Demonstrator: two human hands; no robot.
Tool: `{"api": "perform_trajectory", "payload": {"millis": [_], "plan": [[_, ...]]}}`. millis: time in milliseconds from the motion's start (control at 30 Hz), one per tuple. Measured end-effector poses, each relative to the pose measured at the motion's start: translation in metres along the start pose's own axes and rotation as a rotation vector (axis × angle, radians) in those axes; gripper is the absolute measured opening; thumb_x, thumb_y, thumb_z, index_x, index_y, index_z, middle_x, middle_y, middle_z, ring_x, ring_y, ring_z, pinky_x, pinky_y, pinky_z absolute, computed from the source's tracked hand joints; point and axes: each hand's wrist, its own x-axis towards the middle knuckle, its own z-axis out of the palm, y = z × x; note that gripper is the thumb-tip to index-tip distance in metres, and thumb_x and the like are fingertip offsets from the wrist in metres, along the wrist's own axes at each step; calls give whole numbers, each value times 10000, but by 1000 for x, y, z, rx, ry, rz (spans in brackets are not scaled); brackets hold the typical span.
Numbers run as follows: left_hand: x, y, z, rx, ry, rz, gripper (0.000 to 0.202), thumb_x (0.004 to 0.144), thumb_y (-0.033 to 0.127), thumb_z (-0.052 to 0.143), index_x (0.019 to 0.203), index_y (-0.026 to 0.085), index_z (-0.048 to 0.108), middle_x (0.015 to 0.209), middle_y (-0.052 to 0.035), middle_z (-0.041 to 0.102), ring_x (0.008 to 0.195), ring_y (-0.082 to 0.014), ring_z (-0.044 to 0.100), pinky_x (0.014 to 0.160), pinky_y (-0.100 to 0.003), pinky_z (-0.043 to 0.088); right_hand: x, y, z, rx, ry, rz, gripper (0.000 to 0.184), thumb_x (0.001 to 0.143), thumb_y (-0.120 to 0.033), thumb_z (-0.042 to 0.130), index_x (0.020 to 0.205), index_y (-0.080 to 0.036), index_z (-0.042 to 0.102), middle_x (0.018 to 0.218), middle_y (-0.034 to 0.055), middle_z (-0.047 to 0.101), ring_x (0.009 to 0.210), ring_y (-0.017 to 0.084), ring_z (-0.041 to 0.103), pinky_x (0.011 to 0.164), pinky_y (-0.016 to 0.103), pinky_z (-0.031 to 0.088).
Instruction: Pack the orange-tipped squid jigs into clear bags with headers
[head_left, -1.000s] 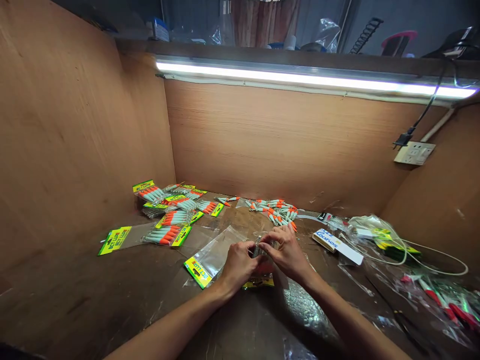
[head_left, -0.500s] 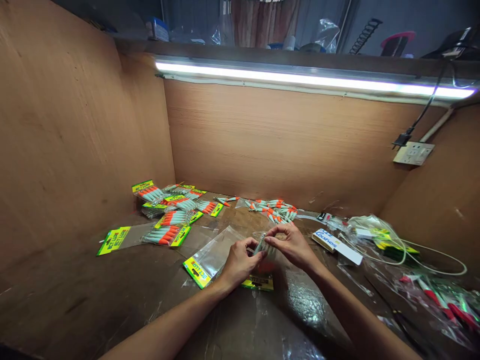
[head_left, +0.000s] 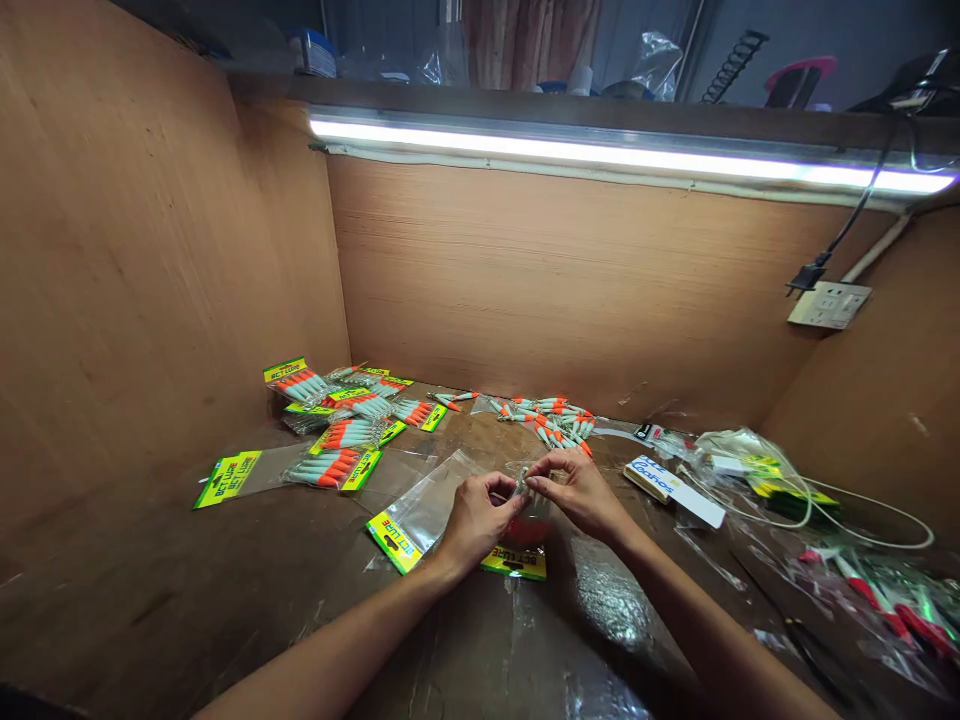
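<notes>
Between my hands is a clear bag of fishing lures (head_left: 531,532), its yellow-green BCT LURE header (head_left: 514,563) towards me. Blurred orange and pale lure bodies show through the film. My left hand (head_left: 478,522) is closed, thumb and fingers pinching the bag's far end from the left. Opposite it, my right hand (head_left: 579,492) pinches the same end near the lures' metal rings. My fingers partly hide the lures there. Left of these hands lies a flat clear bag (head_left: 431,500) with the same header. Loose orange and pale lures (head_left: 551,418) are heaped behind my hands.
Filled lure packets (head_left: 352,430) are piled at the back left, near another bag header (head_left: 227,479). On the right are a handwritten card (head_left: 675,490), a white cable (head_left: 870,490), a plastic bundle and red-white lures (head_left: 870,585). Wooden walls (head_left: 555,290) enclose the table.
My fingers have shifted slightly at the bag's far end, and the left fingertips now cover more of the lures. Everything else on the table stays in place.
</notes>
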Motion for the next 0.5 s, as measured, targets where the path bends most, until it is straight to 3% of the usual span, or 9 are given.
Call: {"api": "perform_trajectory", "payload": {"millis": [200,500], "plan": [[4,-3,-2,-36,-29,1,303,769,419,741,863,132,771,832,-85,758,759,-224,678,690,-277,500,1,0,-8,-113,39,15,212,910,-343,583,891,-237,765,917,42,769,886,230,667,910,395,428],[6,-3,0,-77,-93,-16,351,786,455,718,920,138,787,859,-75,764,761,-218,664,693,-271,485,3,-7,-27,-171,-72,-44,181,897,-340,622,906,-274,790,916,21,776,869,223,664,898,376,427]]}}
